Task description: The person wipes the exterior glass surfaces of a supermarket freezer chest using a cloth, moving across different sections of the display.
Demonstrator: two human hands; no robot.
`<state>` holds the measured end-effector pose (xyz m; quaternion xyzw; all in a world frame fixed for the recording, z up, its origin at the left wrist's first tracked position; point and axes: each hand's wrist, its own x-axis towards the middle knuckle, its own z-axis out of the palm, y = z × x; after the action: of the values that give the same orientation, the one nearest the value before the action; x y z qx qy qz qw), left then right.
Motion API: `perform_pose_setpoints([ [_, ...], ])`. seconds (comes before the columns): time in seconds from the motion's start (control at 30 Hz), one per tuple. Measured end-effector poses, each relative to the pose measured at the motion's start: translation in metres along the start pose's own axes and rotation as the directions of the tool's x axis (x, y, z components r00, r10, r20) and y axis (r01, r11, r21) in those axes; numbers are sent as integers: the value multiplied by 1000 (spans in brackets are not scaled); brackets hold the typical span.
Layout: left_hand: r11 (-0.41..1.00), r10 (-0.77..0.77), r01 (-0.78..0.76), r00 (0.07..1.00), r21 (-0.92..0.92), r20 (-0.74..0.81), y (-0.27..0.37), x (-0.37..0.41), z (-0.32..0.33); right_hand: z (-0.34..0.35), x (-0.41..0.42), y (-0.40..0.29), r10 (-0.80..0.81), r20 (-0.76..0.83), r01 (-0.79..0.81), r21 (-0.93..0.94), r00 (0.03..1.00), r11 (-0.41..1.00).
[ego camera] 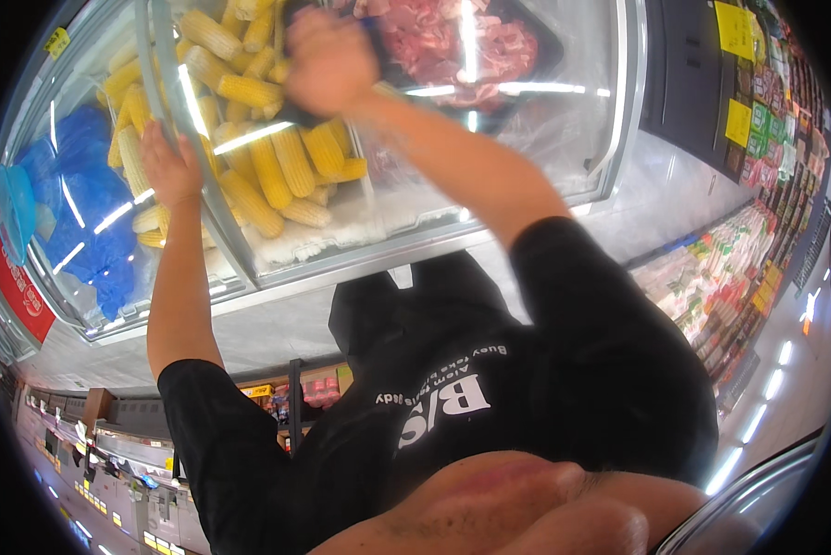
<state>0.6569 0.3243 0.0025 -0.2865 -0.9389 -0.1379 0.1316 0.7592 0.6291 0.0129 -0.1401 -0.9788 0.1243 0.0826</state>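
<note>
My left hand (172, 163) lies flat on the glass lid of a chest freezer, against the metal lid frame (214, 225), holding nothing. My right hand (332, 66), blurred and with fingers bent, is over the freezer beside the corn cobs. Something dark shows around it; whether it grips that cannot be told. Yellow corn cobs (277, 163) are heaped in the middle of the freezer. To their right, cut raw meat (457, 48) fills a black tray (551, 35). Blue plastic bags (82, 201) lie under the glass at the left.
Frost (318, 248) lines the near inner wall of the freezer, by its front rim (401, 243). A light-blue basin (14, 211) stands at the far left. Packaged goods (721, 263) fill a display at the right, with yellow price cards (737, 123). More shelving (294, 402) stands behind me.
</note>
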Motion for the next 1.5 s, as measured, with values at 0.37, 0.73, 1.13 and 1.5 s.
perform_pose_setpoints([
  [0.37,1000,-9,10,999,-24,42,4,4,-8,-5,57,9,-217,-143,252,315,966,915],
  [0.73,999,-20,23,997,-43,71,6,6,-4,-76,97,414,347,-404,-429,-132,846,893],
  [1.13,998,-37,41,996,-51,76,14,10,-16,13,164,55,2,-67,-11,-140,998,990],
  [1.5,997,-51,57,994,-54,94,12,8,-21,-55,138,278,218,-158,-247,-193,963,950],
])
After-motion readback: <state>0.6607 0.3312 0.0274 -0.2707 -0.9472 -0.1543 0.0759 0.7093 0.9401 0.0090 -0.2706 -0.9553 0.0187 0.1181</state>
